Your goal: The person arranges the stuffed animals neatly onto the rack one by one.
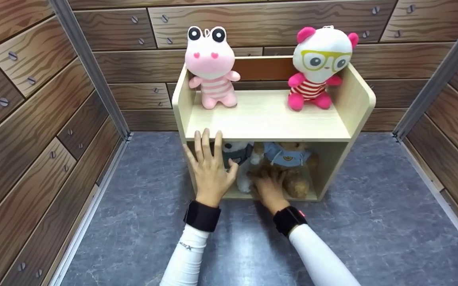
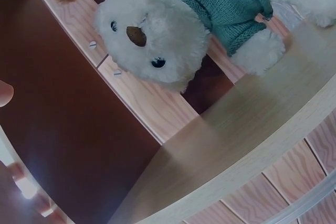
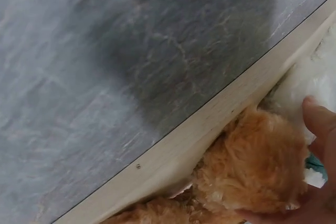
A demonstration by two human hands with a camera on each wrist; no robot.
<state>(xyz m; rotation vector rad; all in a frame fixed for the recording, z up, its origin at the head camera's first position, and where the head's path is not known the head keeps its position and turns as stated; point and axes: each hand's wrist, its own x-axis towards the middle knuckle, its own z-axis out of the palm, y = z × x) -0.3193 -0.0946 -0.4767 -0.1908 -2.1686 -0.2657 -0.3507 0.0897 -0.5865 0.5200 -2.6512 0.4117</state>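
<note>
My left hand (image 1: 209,174) is spread with straight fingers over the front edge of the shelf unit (image 1: 268,119), at its left side. Behind it in the lower compartment sits a white plush bear (image 2: 152,35) in a teal knitted top. My right hand (image 1: 270,190) reaches low into that compartment, among the plush legs. Beside the white bear is a brown teddy bear (image 1: 292,180) in a light blue hoodie (image 1: 286,155). In the right wrist view, my thumb lies against white fur (image 3: 296,90), and other fingers touch the brown furry leg (image 3: 257,161).
On the top shelf sit a pink plush (image 1: 213,71) with big eyes at left and a white-and-pink panda plush (image 1: 320,69) with yellow glasses at right. The unit stands on a grey marbled floor (image 1: 380,214), with wood-patterned walls (image 1: 46,155) on three sides.
</note>
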